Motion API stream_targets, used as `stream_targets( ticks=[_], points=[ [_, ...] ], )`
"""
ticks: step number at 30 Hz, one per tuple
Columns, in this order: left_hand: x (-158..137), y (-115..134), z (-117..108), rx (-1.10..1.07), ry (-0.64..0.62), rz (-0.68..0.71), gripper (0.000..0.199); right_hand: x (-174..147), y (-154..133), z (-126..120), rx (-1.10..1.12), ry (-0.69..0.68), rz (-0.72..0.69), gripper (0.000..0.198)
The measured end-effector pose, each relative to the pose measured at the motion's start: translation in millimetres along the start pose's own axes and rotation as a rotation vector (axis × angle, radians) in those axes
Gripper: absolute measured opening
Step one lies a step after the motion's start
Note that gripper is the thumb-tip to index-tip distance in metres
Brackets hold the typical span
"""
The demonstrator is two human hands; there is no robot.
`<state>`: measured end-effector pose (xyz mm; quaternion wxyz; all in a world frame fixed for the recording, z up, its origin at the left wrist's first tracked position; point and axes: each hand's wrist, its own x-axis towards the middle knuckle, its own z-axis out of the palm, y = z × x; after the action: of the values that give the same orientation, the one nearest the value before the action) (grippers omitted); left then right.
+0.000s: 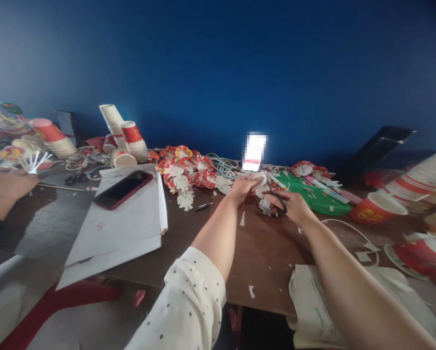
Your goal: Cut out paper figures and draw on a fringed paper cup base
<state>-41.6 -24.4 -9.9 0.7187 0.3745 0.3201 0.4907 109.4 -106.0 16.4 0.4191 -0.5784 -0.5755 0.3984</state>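
Over the brown bench (261, 262) before a blue wall (218, 73), the left hand (244, 188) grip pinches white paper (263, 177), the right hand (293, 206) encloses scissors (284, 206); red cup (374, 210) lettering is illegible.

One left hand (244, 188) and one right hand (294, 206), the wearer's; one co-worker's hand (17, 188) at left; one pair of scissors (284, 208) in the right hand. Red-cased phone (123, 188) at left, one; green sheet (320, 199) at right, one. Paper cups (133, 138) and paper cut-outs (179, 181), many, overlapping, uncountable.
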Motion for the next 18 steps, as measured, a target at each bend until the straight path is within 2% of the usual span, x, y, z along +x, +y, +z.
stream_targets(
  ticks=[11,18],
  points=[
    [3.7,-4.1,-1.2,0.0,0.014,0.063,0.024,-2.5,-5.3,3.1,-0.006,0.036,0.006,0.056],
    [4.4,-6.0,-1.1,0.0,0.012,0.057,0.029,-2.4,-7.6,5.4,-0.005,0.049,0.025,0.056]
  ],
)
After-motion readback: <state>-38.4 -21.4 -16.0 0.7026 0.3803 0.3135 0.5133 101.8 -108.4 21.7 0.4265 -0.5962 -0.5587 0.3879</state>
